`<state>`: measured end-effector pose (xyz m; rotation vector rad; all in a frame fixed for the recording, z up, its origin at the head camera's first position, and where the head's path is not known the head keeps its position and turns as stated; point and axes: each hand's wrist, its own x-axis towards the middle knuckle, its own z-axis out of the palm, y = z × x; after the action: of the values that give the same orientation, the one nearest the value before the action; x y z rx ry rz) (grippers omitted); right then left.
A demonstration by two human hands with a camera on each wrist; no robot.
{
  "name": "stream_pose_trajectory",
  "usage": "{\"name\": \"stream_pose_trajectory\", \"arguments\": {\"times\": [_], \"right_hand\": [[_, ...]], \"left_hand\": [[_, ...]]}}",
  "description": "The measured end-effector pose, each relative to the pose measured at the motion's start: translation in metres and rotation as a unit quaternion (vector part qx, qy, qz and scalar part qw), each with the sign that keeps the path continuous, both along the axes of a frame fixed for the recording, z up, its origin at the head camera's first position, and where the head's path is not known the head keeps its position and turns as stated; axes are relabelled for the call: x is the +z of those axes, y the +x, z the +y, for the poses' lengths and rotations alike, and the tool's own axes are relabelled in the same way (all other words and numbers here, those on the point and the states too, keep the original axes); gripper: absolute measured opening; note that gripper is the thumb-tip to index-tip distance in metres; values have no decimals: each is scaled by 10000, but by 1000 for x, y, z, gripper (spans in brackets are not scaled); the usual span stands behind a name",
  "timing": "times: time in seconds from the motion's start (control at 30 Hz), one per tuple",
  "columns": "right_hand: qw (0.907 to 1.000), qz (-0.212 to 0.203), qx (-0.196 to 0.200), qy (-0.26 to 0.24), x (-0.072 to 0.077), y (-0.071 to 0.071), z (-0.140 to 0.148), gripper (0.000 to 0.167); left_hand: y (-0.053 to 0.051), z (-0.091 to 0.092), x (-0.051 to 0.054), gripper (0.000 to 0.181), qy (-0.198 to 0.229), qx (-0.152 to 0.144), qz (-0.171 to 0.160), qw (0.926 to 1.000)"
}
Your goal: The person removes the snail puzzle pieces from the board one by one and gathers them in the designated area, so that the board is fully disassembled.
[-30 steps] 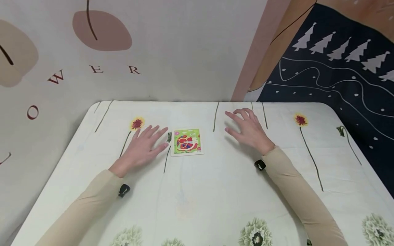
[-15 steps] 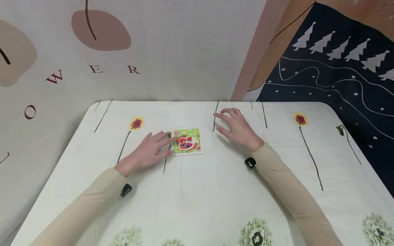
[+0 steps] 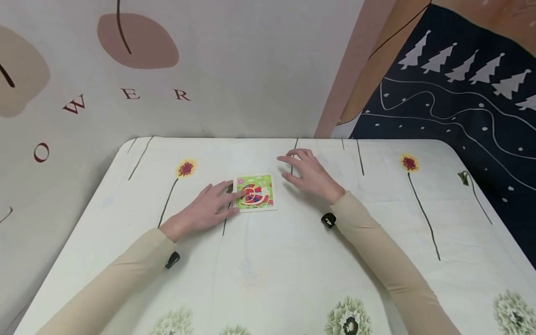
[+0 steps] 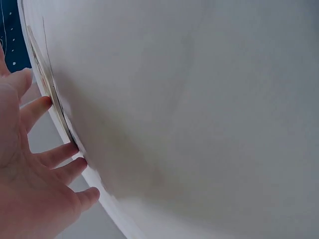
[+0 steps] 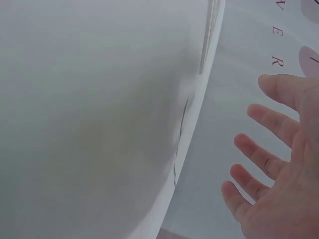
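A small square puzzle board [image 3: 264, 181] with a green printed ground and a red and blue snail picture lies flat on the white table. My left hand [image 3: 205, 207] is at its left side, fingers spread; in the head view the index finger reaches over the picture and the thumb is by the lower left corner. The left wrist view shows the board edge-on [image 4: 62, 117] beside the fingertips. To the right of the board my right hand [image 3: 311, 174] hovers apart from it, fingers loosely bent and holding nothing. The right wrist view shows that hand [image 5: 279, 164] above the tabletop.
The white tablecloth [image 3: 284, 260] has printed flowers and stems. A pale wall hanging [image 3: 251, 70] with letters stands behind the table, and a dark blue cloth [image 3: 444, 102] with white trees hangs at the right.
My left hand has moved right, from beside the board until its index finger lies over the picture. The right hand has come left toward the board. The board stays in place.
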<state>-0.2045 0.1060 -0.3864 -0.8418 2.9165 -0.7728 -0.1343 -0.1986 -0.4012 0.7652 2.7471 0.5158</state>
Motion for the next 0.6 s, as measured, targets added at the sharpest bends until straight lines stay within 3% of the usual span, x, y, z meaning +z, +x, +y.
{"name": "stream_pose_trajectory", "arguments": {"times": [0.23,0.6], "right_hand": [[9998,-132,163,74,0,-1,-16,42],[9970,-511,551,210,0,-7,-37,42]], "left_hand": [[0,1,-3,51,4,29,14,10000],[-2,2,-4,47,-2,-47,300,9995]]}}
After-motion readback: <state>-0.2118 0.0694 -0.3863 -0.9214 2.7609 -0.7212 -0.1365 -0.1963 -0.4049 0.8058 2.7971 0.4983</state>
